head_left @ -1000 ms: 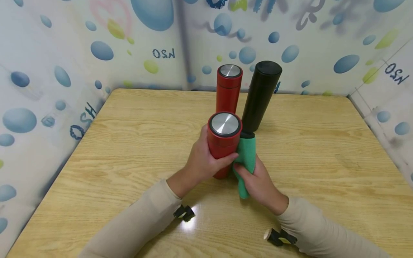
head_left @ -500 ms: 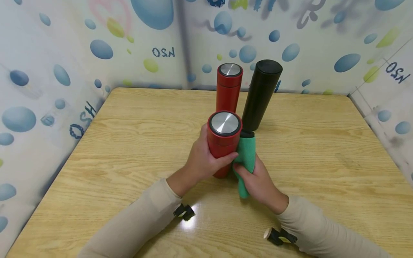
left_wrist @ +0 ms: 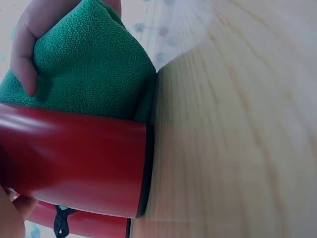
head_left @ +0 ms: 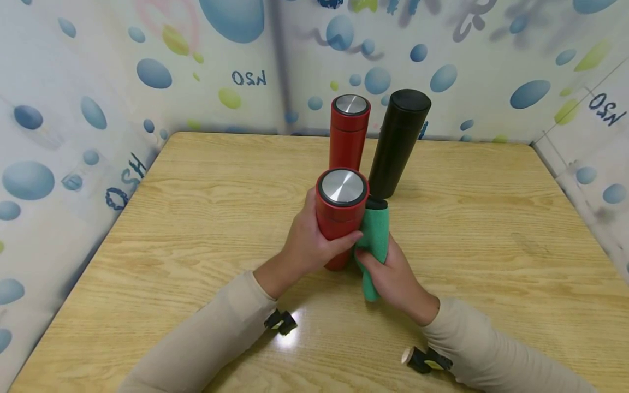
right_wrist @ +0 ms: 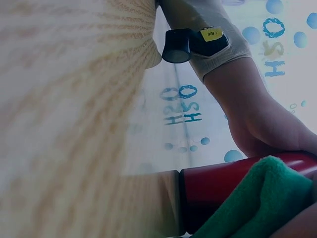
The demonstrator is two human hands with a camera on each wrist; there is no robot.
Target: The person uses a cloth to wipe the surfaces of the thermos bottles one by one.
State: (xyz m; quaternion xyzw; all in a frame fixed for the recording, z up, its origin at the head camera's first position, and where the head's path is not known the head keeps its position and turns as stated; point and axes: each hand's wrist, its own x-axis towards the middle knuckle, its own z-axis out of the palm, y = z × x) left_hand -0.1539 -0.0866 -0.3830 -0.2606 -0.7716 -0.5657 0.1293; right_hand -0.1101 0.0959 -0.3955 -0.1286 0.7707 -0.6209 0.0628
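In the head view my left hand (head_left: 306, 241) grips an upright red thermos (head_left: 342, 218) with a brushed silver lid disc, thumb across its front. My right hand (head_left: 397, 275) holds a green cloth (head_left: 375, 234) close against the thermos's right side. At the cloth's top pokes out a dark end (head_left: 377, 203); what it belongs to is hidden. From the left wrist, the red thermos (left_wrist: 74, 158) stands with its black base rim at the table, the fuzzy cloth (left_wrist: 94, 64) touching it. The right wrist view shows the cloth (right_wrist: 267, 198) bunched over the red thermos (right_wrist: 213, 188).
Behind the held thermos stand another red thermos (head_left: 349, 136) and a taller black bottle (head_left: 399, 144). A small black strap (left_wrist: 62, 220) shows by the rear red one. The wood table (head_left: 196, 218) meets patterned walls at the back and sides.
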